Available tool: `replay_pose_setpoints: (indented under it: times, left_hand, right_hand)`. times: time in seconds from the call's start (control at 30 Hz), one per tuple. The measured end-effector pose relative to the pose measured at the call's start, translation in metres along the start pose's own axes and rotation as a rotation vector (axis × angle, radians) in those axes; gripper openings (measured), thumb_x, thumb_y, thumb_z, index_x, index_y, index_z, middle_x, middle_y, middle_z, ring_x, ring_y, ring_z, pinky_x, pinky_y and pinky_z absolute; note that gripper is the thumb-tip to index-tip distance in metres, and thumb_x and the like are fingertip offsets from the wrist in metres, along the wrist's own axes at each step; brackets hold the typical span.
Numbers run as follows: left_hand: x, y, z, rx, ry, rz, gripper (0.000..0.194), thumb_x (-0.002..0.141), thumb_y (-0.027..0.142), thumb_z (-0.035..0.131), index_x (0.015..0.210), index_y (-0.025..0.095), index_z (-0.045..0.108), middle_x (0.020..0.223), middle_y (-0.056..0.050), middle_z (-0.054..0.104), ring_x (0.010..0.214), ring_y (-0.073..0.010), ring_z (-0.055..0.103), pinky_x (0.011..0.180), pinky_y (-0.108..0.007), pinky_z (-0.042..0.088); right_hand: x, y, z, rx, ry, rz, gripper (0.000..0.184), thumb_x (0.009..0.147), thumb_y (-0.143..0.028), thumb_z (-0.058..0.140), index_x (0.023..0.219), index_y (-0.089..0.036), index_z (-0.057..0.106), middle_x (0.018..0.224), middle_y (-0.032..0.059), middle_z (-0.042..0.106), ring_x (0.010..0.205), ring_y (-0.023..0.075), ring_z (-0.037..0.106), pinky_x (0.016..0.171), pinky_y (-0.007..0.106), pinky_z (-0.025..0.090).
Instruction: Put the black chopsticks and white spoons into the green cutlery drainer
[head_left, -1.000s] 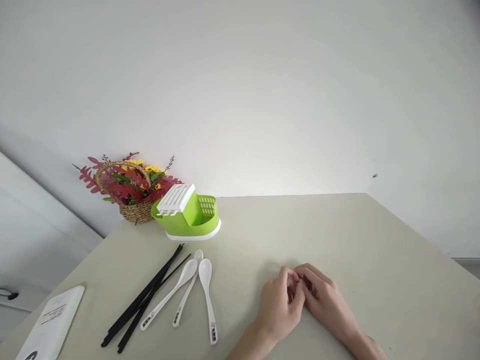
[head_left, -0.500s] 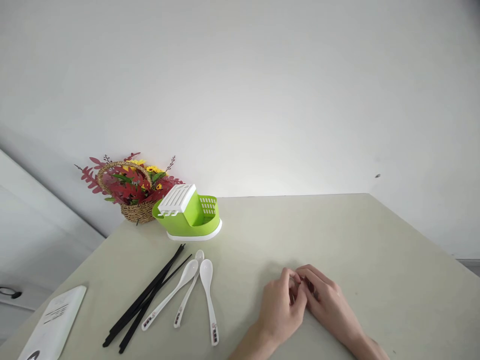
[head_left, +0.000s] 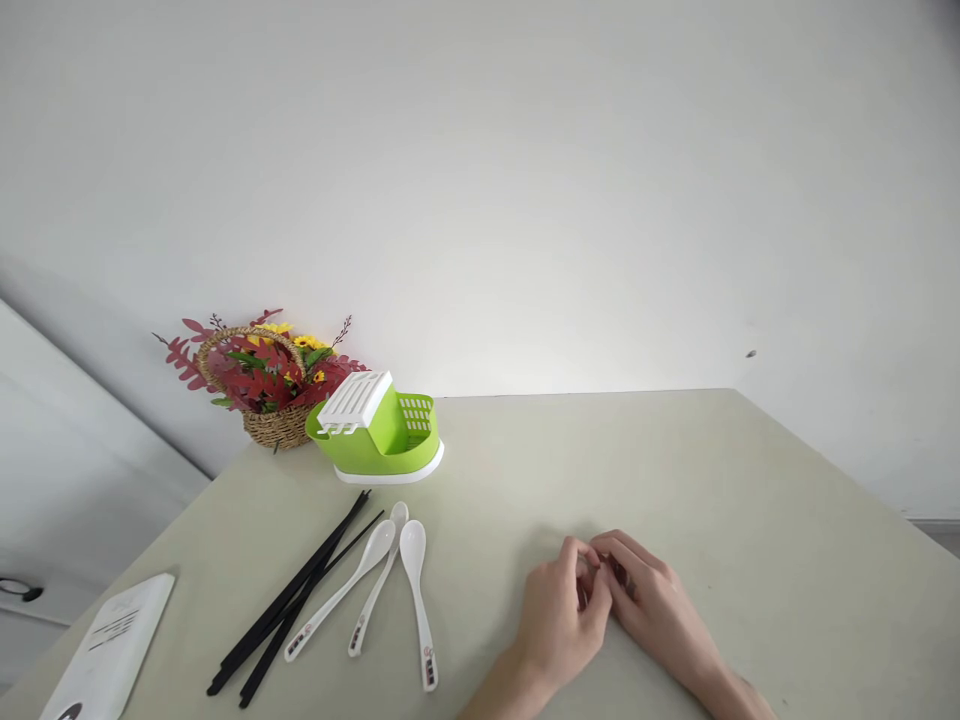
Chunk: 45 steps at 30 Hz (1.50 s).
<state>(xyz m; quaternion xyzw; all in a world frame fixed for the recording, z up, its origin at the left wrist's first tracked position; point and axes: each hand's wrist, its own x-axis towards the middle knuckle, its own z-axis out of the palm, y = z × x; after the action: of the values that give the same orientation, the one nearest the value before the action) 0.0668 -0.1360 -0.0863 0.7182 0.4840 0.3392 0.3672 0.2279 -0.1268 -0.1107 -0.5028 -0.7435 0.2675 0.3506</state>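
My left hand [head_left: 562,608] and my right hand [head_left: 652,598] rest together on the table at the lower right of centre. Their fingers are curled in, and the fingertips meet. I see no object in either hand, though the undersides are hidden. Left of my left hand lie three white spoons [head_left: 420,610] with printed marks on their handles. Beside them is a loose bundle of several black chopsticks [head_left: 289,598]. Behind these stands a green utensil holder [head_left: 382,440] with a slotted white top and a white base.
A woven basket of red and yellow flowers [head_left: 274,425] stands at the back left against the wall. On the table's left edge lies a white box-like object [head_left: 109,640] with dark print. The pale table [head_left: 600,450] meets the wall at the back.
The view has shifted very slightly. My hands and the things on the table keep their places.
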Motion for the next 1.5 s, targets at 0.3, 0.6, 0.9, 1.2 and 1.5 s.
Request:
replay_pose_setpoints:
  times: [0.3,0.6,0.9,1.2,1.5]
  left_hand:
    - [0.000,0.001,0.000,0.010,-0.006,-0.003,0.014,0.103,0.037,0.045,0.101,0.023,0.051,0.061,0.005,0.055,0.051,-0.0129,0.049,0.051,-0.025,0.032]
    - [-0.001,0.000,0.001,0.031,0.001,-0.001,0.013,0.102,0.035,0.046,0.103,0.024,0.052,0.061,0.005,0.057,0.051,-0.0130,0.050,0.051,-0.025,0.033]
    - [-0.002,0.001,-0.001,0.035,0.014,0.005,0.012,0.101,0.035,0.047,0.101,0.024,0.052,0.061,0.004,0.057,0.050,-0.0136,0.051,0.050,-0.025,0.033]
    - [-0.006,0.001,-0.002,0.065,0.007,0.034,0.011,0.101,0.030,0.048,0.105,0.023,0.054,0.062,0.004,0.060,0.051,-0.0135,0.052,0.052,-0.026,0.034]
    - [-0.044,0.018,-0.088,0.081,0.118,0.005,0.030,0.105,0.043,0.043,0.107,0.021,0.063,0.064,0.005,0.055,0.055,-0.0108,0.049,0.053,-0.021,0.036]
  right_hand:
    - [0.000,-0.002,-0.001,-0.004,0.006,-0.006,0.018,0.102,-0.026,0.043,0.094,-0.027,0.059,0.098,0.0025,0.069,0.071,0.0150,0.064,0.065,0.026,0.051]
    - [0.000,-0.002,-0.001,-0.007,-0.003,0.009,0.018,0.102,-0.026,0.044,0.094,-0.027,0.060,0.099,0.0019,0.069,0.071,0.0149,0.063,0.064,0.026,0.050]
    - [0.000,-0.002,0.000,-0.002,-0.002,-0.004,0.018,0.102,-0.026,0.044,0.094,-0.027,0.060,0.097,0.0018,0.068,0.070,0.0144,0.062,0.064,0.026,0.050]
    - [0.000,-0.003,-0.001,-0.014,0.006,-0.011,0.020,0.103,-0.030,0.044,0.095,-0.027,0.062,0.095,0.0024,0.069,0.069,0.0156,0.062,0.063,0.028,0.050]
    - [-0.003,0.007,0.003,-0.052,0.037,0.007,0.020,0.102,-0.036,0.044,0.100,-0.028,0.063,0.093,0.0018,0.069,0.063,0.0155,0.058,0.059,0.027,0.049]
